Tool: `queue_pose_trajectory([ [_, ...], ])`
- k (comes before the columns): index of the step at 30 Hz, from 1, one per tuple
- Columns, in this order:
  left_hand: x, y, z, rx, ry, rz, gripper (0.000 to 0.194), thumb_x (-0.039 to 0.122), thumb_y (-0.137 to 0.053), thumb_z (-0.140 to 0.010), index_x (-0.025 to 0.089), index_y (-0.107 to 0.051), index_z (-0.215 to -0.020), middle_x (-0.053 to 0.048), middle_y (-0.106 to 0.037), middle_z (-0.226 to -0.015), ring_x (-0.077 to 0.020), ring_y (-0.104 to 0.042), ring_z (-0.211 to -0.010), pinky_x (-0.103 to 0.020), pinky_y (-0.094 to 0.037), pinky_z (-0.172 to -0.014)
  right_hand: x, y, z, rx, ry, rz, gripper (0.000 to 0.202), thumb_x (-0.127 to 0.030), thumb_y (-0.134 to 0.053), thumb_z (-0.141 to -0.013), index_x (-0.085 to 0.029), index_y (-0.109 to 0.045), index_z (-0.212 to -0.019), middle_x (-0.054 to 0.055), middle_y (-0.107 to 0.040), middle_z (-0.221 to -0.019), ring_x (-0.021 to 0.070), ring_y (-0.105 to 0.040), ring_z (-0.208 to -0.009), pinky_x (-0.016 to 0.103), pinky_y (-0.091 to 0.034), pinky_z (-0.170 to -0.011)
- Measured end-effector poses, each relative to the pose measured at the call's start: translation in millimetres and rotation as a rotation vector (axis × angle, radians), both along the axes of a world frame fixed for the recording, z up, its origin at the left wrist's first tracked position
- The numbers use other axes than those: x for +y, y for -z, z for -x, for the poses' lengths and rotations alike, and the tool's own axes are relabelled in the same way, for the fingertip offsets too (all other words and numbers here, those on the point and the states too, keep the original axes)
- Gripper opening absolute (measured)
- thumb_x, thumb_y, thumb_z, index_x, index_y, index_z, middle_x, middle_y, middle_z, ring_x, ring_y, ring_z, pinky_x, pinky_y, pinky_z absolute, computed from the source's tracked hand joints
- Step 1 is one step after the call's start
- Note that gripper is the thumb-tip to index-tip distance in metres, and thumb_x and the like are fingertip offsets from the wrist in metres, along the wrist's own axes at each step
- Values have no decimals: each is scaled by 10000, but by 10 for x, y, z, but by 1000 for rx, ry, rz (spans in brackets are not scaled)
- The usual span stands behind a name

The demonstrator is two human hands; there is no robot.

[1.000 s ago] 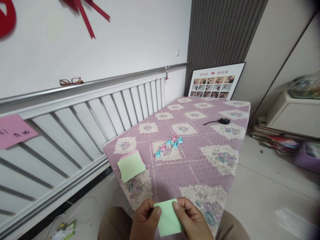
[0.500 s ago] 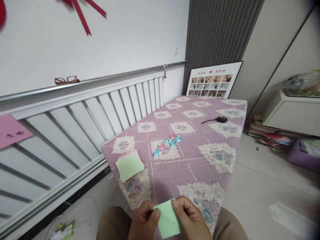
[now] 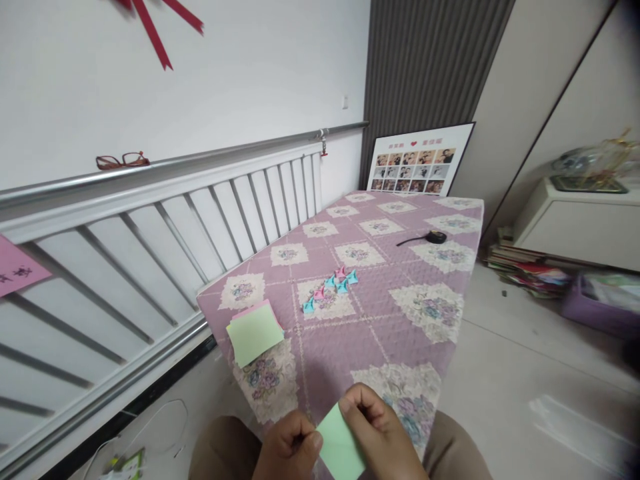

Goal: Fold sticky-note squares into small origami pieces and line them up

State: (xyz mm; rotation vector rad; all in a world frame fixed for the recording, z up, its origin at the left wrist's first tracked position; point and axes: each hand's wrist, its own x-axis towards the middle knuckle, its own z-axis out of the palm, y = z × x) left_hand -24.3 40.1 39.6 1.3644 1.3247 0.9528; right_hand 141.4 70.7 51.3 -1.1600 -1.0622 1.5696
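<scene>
A light green square of paper [image 3: 342,443] is held near the table's front edge, tilted with one corner upward. My right hand [image 3: 383,433] pinches it by the upper right side, thumb on the face toward me. At its left corner, my left hand [image 3: 290,445] is closed, thumb and forefinger pressed together on the paper's edge. Farther up the table lie several small folded paper pieces, blue ones [image 3: 342,287] and pink ones [image 3: 319,293], in a loose cluster. Left of them rests a stack of coloured paper sheets [image 3: 256,335], pale green on top.
A purple floral cloth [image 3: 330,353] covers the table. A black tape measure [image 3: 436,237] lies toward its far right. The white radiator [image 3: 150,267] runs along the left, with glasses [image 3: 123,160] on the pipe above. A framed photo board [image 3: 420,160] leans behind.
The green paper has turned in my hands, so that a corner now points up. My left hand has shifted down to its left corner. The whole view has swung slightly right.
</scene>
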Motion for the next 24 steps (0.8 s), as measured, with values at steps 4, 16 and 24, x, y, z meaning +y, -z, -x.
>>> queue_pose_trajectory([
  [4,-8,63,14,-42,-26,31,440,576,-552,-768,192,-443,-583,45,-382,-539,-107,-308,-536,-243,-263,-547,51,53,-32,-26,-108,-11,443,-628,-596,-731,-207,-487,-644,-66,-425,-530,82,-339,-484,208,-282,-460],
  [16,-26,136,118,-73,45,112,385,508,-607,-756,179,-486,-596,41,-414,-543,-107,-358,-543,-233,-305,-540,20,135,-54,-146,-95,-31,409,-578,-627,-693,-202,-495,-602,-59,-429,-523,92,-363,-502,218,-318,-489],
  [24,94,-220,-71,-43,38,100,180,326,-520,-788,167,-587,-840,13,-523,-682,-126,-456,-609,-232,-370,-569,-53,1,43,-272,-125,-133,278,-393,-598,-715,-206,-461,-561,-56,-427,-526,100,-382,-519,218,-325,-502],
])
